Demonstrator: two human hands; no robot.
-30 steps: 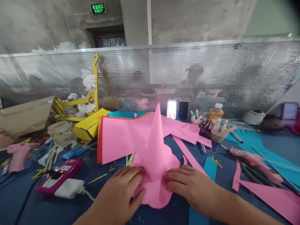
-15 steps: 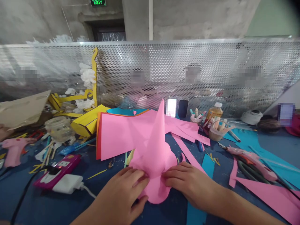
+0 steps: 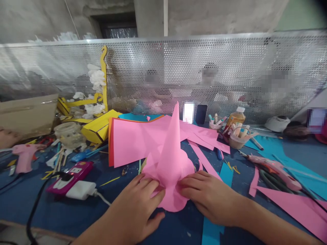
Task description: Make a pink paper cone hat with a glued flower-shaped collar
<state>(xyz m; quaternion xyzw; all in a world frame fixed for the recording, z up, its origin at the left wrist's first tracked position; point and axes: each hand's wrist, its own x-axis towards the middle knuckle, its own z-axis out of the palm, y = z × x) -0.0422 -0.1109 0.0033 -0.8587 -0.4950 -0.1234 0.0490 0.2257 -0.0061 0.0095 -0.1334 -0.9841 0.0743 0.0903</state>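
Observation:
A pink paper cone hat (image 3: 170, 153) with a wavy-edged brim stands upright in front of me, its tip pointing up. My left hand (image 3: 143, 200) is on the brim's left side, fingers bent against the foot of the cone and the thumb held apart. On the opposite side, my right hand (image 3: 206, 194) has its fingers curled on the brim close to the cone. The undersides of both hands are hidden. Behind the hat lie pink paper sheets (image 3: 130, 139), with red and orange sheets showing beneath them.
Left are a magenta power strip (image 3: 73, 177), a pink glue gun (image 3: 24, 156) and a glass jar (image 3: 68, 134). Another person's hand (image 3: 9, 137) is beside cardboard (image 3: 28, 112). Right are another glue gun (image 3: 277, 170), a marker cup (image 3: 237, 139) and a bottle (image 3: 233, 119). A perforated metal screen (image 3: 184, 61) stands behind.
The view has dipped slightly, so the table's front edge shows at lower left. Both hands stay on the hat's brim. The cardboard at far left has tipped more upright.

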